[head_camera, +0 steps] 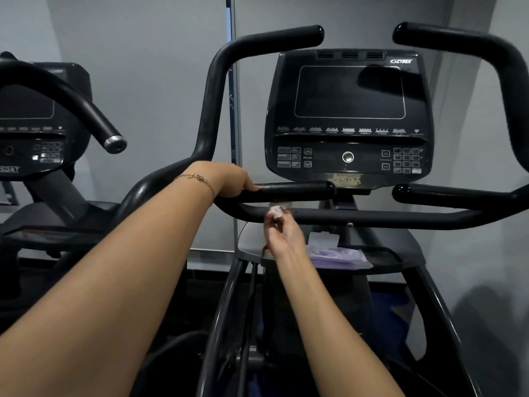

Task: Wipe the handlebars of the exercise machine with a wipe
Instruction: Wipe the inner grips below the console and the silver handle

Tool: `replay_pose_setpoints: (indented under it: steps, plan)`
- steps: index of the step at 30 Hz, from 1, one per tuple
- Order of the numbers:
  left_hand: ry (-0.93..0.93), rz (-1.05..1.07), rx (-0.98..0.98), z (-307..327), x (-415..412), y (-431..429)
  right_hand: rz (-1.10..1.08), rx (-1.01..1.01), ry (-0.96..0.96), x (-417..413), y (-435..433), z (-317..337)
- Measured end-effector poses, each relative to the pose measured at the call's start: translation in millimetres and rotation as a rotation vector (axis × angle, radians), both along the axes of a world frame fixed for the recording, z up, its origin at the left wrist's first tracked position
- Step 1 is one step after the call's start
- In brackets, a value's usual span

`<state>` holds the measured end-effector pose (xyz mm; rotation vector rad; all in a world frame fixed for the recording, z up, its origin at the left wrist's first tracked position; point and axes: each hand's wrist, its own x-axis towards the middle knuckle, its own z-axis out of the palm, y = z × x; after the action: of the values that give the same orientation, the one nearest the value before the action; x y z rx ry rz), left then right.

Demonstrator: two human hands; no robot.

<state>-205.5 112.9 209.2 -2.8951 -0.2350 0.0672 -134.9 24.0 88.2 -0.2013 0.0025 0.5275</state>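
CYBEX; INCLINE on exercise machine console point(349, 93)

Blurred, shape unclear: wipe point(276, 210) at right hand point(283, 236). Hidden behind left grip point(297, 189): fingers of left hand point(229, 180). Cut by picture edge: right handlebar point(509, 67).

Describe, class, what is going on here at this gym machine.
A person is at a black exercise machine with a dark console screen. Their left hand grips the short black horizontal handlebar below the console. Their right hand pinches a small crumpled white wipe up at the long black crossbar just beneath; whether it touches is unclear. A purple plastic wipes pack lies on the tray behind that hand.
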Motion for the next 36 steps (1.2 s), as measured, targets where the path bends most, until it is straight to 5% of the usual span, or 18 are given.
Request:
replay_pose_setpoints:
  steps: [11,25,30,34,36]
  plan:
    - [0.02,0.012,-0.05,3,5,6,0.095,-0.024,-0.131,-3,42,-15]
    - [0.013,0.013,-0.072,1,3,7,0.107,-0.123,0.006,12,31,7]
    - [0.008,0.027,-0.089,-1,1,3,0.209,-0.137,-0.115,-7,40,1]
    - [-0.062,0.028,-0.122,-5,-5,-1,0.002,-0.154,-0.075,-11,-14,-6]
    - [-0.151,0.041,-0.182,-13,-5,-2,-0.315,-0.36,-0.168,-17,-48,-14]
